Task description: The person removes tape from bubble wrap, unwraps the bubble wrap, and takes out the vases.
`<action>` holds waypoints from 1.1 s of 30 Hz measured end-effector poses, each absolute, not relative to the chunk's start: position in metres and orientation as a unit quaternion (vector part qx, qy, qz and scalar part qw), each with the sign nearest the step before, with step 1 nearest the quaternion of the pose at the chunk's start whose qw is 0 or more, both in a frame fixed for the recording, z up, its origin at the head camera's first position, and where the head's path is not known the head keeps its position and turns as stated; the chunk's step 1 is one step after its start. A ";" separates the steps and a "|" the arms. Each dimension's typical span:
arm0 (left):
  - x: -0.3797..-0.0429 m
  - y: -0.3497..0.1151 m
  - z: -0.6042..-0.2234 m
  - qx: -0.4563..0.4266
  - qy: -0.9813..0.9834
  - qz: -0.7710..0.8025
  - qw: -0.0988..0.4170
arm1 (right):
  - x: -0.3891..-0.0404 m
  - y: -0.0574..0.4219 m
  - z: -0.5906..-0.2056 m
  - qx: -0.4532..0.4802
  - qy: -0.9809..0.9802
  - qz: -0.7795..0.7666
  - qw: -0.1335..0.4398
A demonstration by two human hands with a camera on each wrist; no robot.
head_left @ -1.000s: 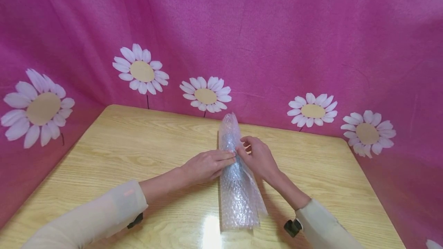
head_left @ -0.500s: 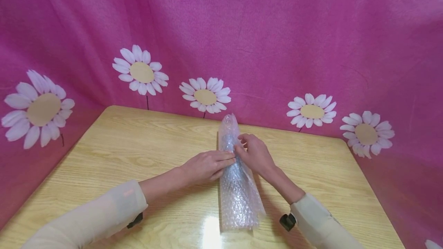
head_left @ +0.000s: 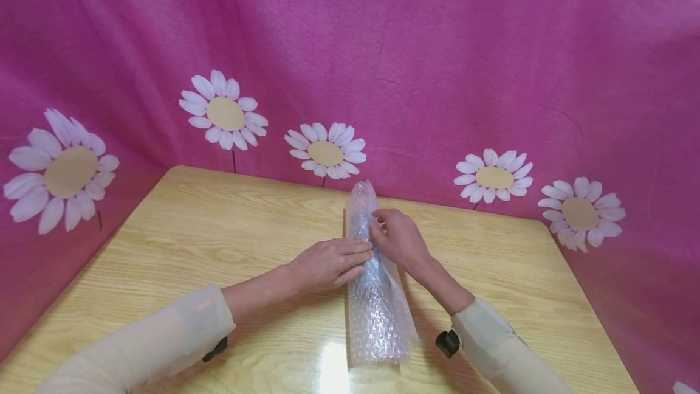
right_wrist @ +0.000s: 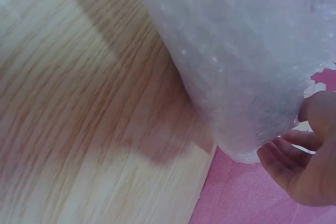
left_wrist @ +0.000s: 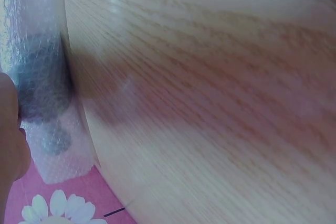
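- The bubble wrap lay lengthwise on the table, far end at the back edge by the pink cloth; wood stretched away on both sides.
- Glossy and see-through, it flared rightward nearby and showed a dark object inside.
- The left hand lay across it, fingers straight.
- The right hand touched its right side, fingers bent; whether pinching, I couldn't tell.

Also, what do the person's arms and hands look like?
Long, plain cream sleeves; the left has a small pinkish mark near its cuff. A small black device shows below each cuff. Left hand and right hand are bare, no gloves. No cables visible.
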State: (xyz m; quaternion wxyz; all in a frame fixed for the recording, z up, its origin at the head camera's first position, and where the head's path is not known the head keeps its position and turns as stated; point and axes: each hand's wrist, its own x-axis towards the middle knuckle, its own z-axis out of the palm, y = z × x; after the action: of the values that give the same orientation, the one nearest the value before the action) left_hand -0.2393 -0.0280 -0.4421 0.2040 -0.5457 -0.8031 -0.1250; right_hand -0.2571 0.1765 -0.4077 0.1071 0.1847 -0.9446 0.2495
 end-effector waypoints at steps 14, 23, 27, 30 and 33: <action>-0.239 -0.025 -0.442 -0.539 -0.804 -0.128 0.215 | -0.268 0.176 -0.410 0.225 -0.940 0.184 0.177; -0.238 -0.025 -0.441 -0.538 -0.806 -0.133 0.208 | -0.273 0.176 -0.410 0.242 -0.935 0.165 0.199; -0.238 -0.025 -0.441 -0.535 -0.811 -0.134 0.195 | -0.275 0.177 -0.412 0.253 -0.932 0.156 0.208; -0.237 -0.025 -0.440 -0.534 -0.813 -0.133 0.190 | -0.277 0.177 -0.413 0.264 -0.927 0.151 0.219; -0.236 -0.025 -0.440 -0.534 -0.813 -0.133 0.190 | -0.278 0.177 -0.414 0.271 -0.924 0.146 0.227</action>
State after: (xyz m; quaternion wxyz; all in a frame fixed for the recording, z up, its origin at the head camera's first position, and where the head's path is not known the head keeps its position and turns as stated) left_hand -0.2361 -0.0248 -0.4403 0.1897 -0.5342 -0.8130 -0.1332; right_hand -0.2778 0.1770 -0.4141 0.2265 0.2715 -0.9240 0.1459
